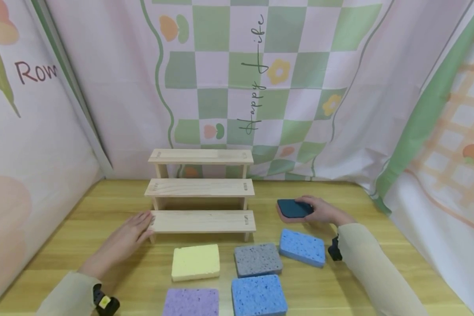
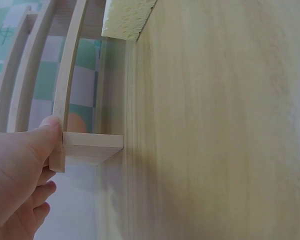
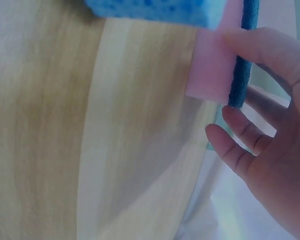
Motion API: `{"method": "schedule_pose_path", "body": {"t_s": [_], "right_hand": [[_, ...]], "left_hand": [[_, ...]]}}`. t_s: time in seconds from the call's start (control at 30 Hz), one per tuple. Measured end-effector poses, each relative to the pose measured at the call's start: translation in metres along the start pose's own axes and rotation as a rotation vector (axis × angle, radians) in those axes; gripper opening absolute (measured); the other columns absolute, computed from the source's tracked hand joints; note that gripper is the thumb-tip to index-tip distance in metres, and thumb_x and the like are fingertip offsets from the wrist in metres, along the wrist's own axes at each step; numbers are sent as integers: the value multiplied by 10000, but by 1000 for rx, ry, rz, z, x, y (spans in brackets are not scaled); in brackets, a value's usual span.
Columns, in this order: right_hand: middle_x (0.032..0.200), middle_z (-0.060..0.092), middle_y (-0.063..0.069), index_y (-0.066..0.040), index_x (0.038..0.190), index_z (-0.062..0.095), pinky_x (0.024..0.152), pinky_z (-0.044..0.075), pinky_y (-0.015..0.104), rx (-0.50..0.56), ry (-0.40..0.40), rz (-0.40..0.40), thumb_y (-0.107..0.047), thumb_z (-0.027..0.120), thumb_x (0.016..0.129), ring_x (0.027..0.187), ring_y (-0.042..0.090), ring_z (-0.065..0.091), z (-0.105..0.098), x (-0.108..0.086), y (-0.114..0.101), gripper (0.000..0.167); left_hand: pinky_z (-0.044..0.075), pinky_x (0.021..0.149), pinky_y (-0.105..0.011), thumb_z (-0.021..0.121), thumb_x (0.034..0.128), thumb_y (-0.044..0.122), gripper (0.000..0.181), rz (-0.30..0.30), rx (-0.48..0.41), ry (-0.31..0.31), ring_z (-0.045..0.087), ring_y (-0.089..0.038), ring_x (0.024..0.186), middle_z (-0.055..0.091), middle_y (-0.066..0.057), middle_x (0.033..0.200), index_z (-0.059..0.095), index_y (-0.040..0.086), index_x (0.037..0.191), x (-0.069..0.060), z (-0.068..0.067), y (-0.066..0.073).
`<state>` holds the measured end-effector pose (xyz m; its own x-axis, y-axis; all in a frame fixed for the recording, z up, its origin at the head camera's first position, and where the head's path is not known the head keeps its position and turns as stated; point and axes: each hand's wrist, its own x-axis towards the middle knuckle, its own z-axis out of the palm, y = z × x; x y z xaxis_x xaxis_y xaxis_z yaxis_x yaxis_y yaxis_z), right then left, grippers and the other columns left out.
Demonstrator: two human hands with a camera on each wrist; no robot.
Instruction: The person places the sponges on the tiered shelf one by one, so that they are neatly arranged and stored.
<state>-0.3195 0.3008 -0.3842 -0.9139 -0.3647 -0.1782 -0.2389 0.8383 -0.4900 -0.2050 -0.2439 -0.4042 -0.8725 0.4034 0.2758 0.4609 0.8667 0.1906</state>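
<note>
My left hand grips the left end of the lowest board of a three-tier wooden shelf, the thumb on the board's front edge in the left wrist view. Right of the shelf, my right hand holds a pink sponge with a dark blue-green scouring layer on top. In the right wrist view the thumb lies against the pink side; the far fingertips are partly hidden. Nearer me on the table are a blue sponge, a grey sponge and a yellow sponge.
A second blue sponge and a purple sponge lie at the near edge of the view. The wood-grain table is enclosed by printed curtains at the back and both sides.
</note>
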Motion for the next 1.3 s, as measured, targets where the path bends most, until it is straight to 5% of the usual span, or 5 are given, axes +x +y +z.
{"method": "schedule_pose_path", "body": {"t_s": [0.63, 1.3], "right_hand": [[1370, 257, 303, -52, 1348, 445, 907, 345, 615, 52, 31, -45, -180, 727, 770, 1171, 489, 334, 0, -3, 0, 656], [1322, 338, 322, 4, 1331, 448, 911, 355, 613, -13, 135, -132, -191, 692, 805, 1160, 480, 367, -11, -3, -10, 612]], "left_hand": [[241, 1034, -551, 523, 948, 198, 488, 2, -8, -6, 325, -451, 1246, 354, -278, 1362, 415, -129, 1294, 0, -1, 0], [243, 1033, -552, 531, 944, 177, 476, 5, -14, -1, 327, -451, 1245, 359, -278, 1358, 419, -127, 1292, -1, -2, 0]]}}
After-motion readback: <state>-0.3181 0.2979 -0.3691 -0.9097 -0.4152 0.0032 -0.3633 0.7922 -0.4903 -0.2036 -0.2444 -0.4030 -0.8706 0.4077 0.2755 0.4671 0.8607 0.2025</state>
